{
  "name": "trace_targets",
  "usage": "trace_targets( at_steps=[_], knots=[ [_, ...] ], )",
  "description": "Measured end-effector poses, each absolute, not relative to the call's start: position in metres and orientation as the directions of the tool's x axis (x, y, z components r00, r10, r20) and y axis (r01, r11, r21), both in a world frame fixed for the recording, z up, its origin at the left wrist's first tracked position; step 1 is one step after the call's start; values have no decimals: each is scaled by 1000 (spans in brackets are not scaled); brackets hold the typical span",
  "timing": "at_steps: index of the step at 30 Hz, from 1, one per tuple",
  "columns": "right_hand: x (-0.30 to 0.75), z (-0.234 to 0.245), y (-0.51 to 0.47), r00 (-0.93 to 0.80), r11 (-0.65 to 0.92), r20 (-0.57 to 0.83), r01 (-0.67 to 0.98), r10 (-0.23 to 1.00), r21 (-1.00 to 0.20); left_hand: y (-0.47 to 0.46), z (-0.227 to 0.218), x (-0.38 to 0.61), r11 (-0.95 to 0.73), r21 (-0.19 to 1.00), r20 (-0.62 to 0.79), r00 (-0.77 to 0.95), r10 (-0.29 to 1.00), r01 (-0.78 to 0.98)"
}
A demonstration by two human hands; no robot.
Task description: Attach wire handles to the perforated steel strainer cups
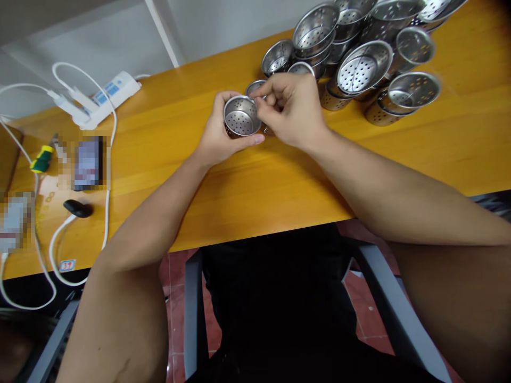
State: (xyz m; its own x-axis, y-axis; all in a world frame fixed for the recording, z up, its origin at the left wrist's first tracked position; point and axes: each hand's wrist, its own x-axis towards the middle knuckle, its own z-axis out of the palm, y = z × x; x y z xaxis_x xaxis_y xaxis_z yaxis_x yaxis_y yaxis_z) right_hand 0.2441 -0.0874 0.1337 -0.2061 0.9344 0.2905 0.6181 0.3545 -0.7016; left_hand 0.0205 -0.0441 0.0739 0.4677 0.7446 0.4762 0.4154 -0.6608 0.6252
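My left hand (pixel 219 130) is wrapped round a small perforated metal strainer cup (pixel 242 119), its open mouth facing up and its thumb lying along the near side. My right hand (pixel 291 106) is closed in a pinch at the cup's right rim. What sits between those fingertips is too small to make out; a bit of thin wire shows just below them. Behind my right hand another small metal cup (pixel 255 86) is partly hidden.
Stacked perforated metal cups (pixel 315 34) of several sizes fill the back right of the yellow wooden table (pixel 223 202). To the left lie a white power strip (pixel 115 96) with cables, a green-and-yellow-handled tool (pixel 42 159), a phone (pixel 88 162) and a black oval object (pixel 77 208).
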Motion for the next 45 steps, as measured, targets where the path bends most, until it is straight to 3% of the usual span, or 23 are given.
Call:
trace_targets(
  at_steps=[4,12,20,24,27,29,32,39,45],
  knots=[
    [242,130,-87,-179,390,355,580,918,-715,-48,77,20,-678,586,474,491,731,444],
    [235,110,-76,-88,490,502,415,860,-766,-9,36,15,-758,608,617,459,639,236],
    [230,122,-87,-57,431,445,383,894,-817,-5,33,15,-712,684,599,434,672,158],
    [235,134,-91,-217,470,429,199,877,-860,-4,36,12,-663,748,573,459,679,47],
    [244,136,-85,-431,482,414,57,802,-875,1,35,8,-591,805,534,499,683,-52],
    [248,134,-79,-486,487,425,3,764,-873,4,35,5,-566,819,519,543,660,-95],
    [249,129,-73,-461,460,413,-10,786,-888,4,36,2,-597,796,532,581,616,-95],
    [249,130,-77,-453,436,369,50,811,-898,-2,41,3,-618,786,503,558,660,22],
    [248,137,-81,-466,390,315,72,827,-918,2,35,5,-639,769,538,559,631,-19]
  ],
)
